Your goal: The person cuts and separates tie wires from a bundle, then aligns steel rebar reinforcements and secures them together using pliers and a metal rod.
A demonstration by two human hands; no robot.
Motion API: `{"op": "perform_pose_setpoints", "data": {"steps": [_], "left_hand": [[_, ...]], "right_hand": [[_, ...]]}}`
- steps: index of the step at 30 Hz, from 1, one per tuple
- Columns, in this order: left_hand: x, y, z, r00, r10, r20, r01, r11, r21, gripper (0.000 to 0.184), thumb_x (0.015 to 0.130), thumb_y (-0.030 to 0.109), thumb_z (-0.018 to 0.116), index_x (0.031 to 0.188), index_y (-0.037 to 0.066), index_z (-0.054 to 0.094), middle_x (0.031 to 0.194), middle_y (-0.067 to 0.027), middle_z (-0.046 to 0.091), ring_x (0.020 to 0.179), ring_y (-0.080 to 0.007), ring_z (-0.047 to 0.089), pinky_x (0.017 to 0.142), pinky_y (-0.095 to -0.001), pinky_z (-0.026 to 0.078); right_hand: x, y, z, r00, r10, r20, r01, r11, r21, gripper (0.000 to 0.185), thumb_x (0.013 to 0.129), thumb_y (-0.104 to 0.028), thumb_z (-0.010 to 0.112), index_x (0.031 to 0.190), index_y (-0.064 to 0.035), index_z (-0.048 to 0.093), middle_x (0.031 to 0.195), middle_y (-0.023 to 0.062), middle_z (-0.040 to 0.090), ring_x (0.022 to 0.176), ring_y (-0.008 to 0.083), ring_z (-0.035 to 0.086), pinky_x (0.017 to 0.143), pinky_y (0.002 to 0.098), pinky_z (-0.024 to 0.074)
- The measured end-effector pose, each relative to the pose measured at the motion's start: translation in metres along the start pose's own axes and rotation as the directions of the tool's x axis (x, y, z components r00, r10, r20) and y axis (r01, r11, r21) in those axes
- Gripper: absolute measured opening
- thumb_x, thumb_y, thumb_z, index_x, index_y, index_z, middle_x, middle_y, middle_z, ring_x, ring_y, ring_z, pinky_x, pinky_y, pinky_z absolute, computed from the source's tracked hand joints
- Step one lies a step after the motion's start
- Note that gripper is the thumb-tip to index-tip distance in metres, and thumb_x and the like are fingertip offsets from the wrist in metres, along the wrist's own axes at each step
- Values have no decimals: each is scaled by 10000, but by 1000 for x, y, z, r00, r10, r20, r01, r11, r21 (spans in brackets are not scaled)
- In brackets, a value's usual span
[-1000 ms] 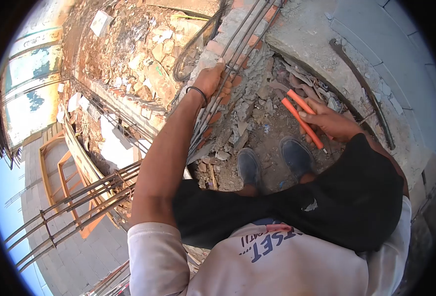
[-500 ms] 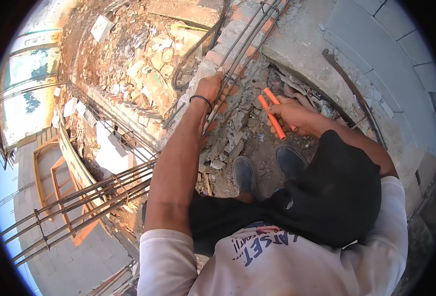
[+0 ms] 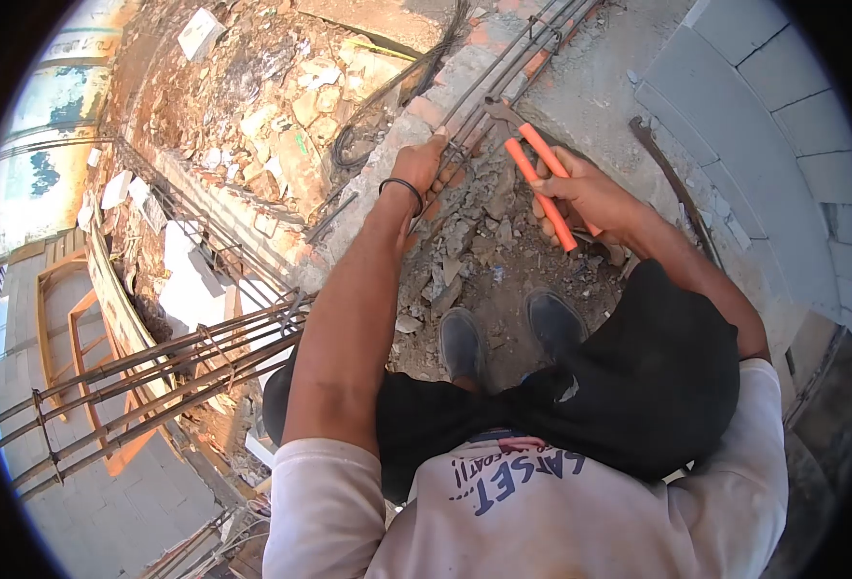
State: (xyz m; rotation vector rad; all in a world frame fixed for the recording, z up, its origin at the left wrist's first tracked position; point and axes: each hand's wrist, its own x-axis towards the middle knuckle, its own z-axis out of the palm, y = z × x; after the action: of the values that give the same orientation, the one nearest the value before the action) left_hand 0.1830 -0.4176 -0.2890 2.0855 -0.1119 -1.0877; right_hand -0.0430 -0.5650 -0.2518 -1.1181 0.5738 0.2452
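Right below me, my shoes (image 3: pixel 463 344) are planted on the dirt, and here's my right hand (image 3: pixel 585 193) wrapped round the orange-handled pincers (image 3: pixel 542 148), handles slightly apart, their metal head up by the steel rods (image 3: pixel 524 60); can't tell if it's touching them. My left hand (image 3: pixel 420 166) is closed on those rods, just beside a wire tie (image 3: pixel 456 150). They run along the broken brickwork (image 3: pixel 428 104). Past that, dark cable loops (image 3: pixel 349 150), then sunlit rubble (image 3: pixel 322 92) spreading away.

Head-worn view, facing forward and down.
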Motion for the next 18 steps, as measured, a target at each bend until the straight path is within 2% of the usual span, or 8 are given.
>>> {"op": "perform_pose_setpoints", "data": {"steps": [1,2,4,5,7,11,13,18], "left_hand": [[5,1,-1,1000,14,-4,-14,1000,-18,471,934,474,576,732,50,619,566,-24,549,415,-116,441,377,-291,313],[11,-4,-3,1000,20,9,-19,1000,-18,502,922,498,576,722,40,626,573,-45,572,424,-129,446,383,-310,313],[14,-11,-2,1000,9,17,-8,999,-51,533,911,522,576,712,30,632,580,-66,594,433,-142,451,388,-330,312],[15,-12,-2,1000,13,1,-13,999,-44,517,907,500,590,709,24,623,576,-79,588,436,-150,452,395,-339,310],[16,-12,-2,1000,6,-12,-7,999,-50,502,903,479,604,705,18,615,572,-93,582,439,-158,453,403,-348,308],[10,-9,-4,999,36,12,-35,996,-78,485,898,439,621,709,-6,589,586,-108,557,452,-172,449,432,-365,314],[11,-9,-3,999,49,11,-48,996,-75,489,897,438,620,713,-14,587,595,-108,553,456,-175,449,440,-366,319],[18,-14,-2,999,31,14,-30,997,-73,487,901,505,581,763,41,641,605,-36,562,454,-132,438,418,-328,322]], "right_hand": [[-8,7,-6,997,9,-79,-29,968,-250,324,982,-198,558,1234,-48,421,854,72,566,670,172,608,595,331,530],[-9,20,-16,997,9,-73,-30,960,-278,324,982,-198,558,1234,-48,421,854,72,566,670,172,608,595,331,530],[-9,41,-27,989,-144,-39,72,690,-720,217,959,-183,574,1094,-45,474,822,62,553,623,160,612,509,311,469],[-11,44,-26,991,-128,-29,66,677,-733,217,959,-183,574,1094,-45,474,822,62,553,623,160,612,509,311,469],[-15,45,-18,984,-128,-127,-35,553,-832,257,955,-231,615,1100,-30,546,918,62,548,880,199,545,802,389,432],[-1,34,-12,997,-20,-68,-38,655,-754,225,952,-190,601,1110,-49,524,781,41,563,730,138,589,694,334,460],[8,35,-12,999,11,53,21,823,-568,216,953,-174,605,1105,-44,525,826,52,587,792,131,600,743,339,466],[19,41,-5,999,-1,53,27,874,-486,212,972,-169,598,1110,-32,515,838,39,584,805,126,585,750,348,465]]}}
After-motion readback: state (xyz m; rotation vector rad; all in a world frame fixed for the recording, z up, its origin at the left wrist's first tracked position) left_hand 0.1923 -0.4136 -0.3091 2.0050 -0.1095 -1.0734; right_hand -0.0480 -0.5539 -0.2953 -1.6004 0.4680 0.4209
